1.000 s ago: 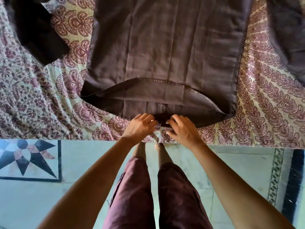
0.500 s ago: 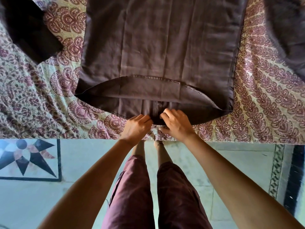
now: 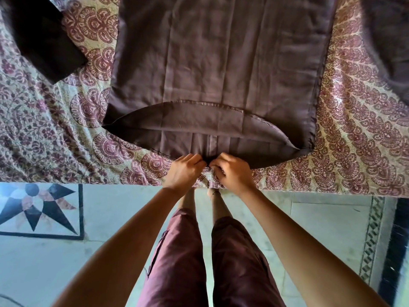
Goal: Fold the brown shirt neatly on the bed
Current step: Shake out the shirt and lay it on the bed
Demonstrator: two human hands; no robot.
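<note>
At the near edge of the bed [image 3: 354, 134], the left hand [image 3: 183, 171] and right hand [image 3: 234, 173] pinch the middle hem of the shirt [image 3: 210, 63], spread flat across it, seemingly squaring the hem before folding; next they likely need to grip a side and fold inward.

Left hand [image 3: 183, 171] and right hand [image 3: 233, 173] sit almost touching, both curled.

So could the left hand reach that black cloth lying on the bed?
Probably yes: only the maroon-patterned bedsheet lies between the left hand and the black cloth, though that hand is busy pinching the brown shirt.
</note>
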